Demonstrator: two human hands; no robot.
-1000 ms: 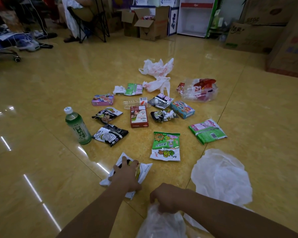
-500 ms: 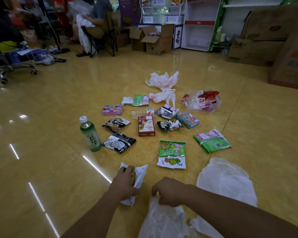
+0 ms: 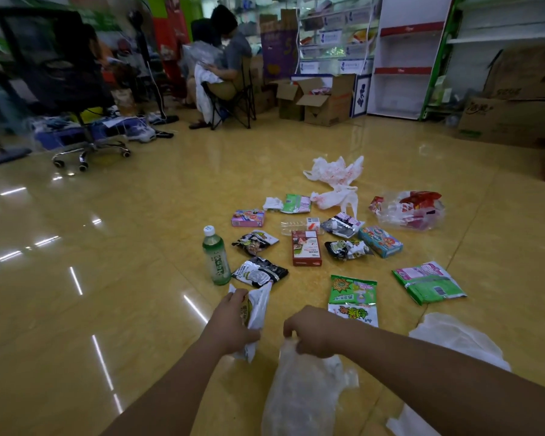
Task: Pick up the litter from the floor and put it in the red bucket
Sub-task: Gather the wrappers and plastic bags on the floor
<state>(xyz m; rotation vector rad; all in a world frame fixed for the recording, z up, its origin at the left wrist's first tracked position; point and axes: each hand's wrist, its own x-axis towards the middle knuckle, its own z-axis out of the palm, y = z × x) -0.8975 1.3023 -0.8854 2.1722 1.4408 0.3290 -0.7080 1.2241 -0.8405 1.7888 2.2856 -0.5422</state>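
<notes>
Our left hand [image 3: 230,322] now has the white wrapper [image 3: 259,308] up off the floor [image 3: 107,278], grip curled round it, just nearer us than the green bottle [image 3: 216,259]; a second ago it lay flat there. Our right hand [image 3: 315,333] still pinches the mouth of the clear bag [image 3: 299,391], right of the bottle. Other litter [image 3: 306,252] lies unmoved beside the bottle.

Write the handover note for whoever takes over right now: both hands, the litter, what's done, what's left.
Left hand: grips a white snack wrapper.
Right hand: pinches the top of a clear plastic bag.
Red bucket: not in view.
Done: one wrapper in hand, not yet binned.
Left: the green bottle, red box, green packets and the other scattered wrappers, boxes and bags lie on the floor.
</notes>
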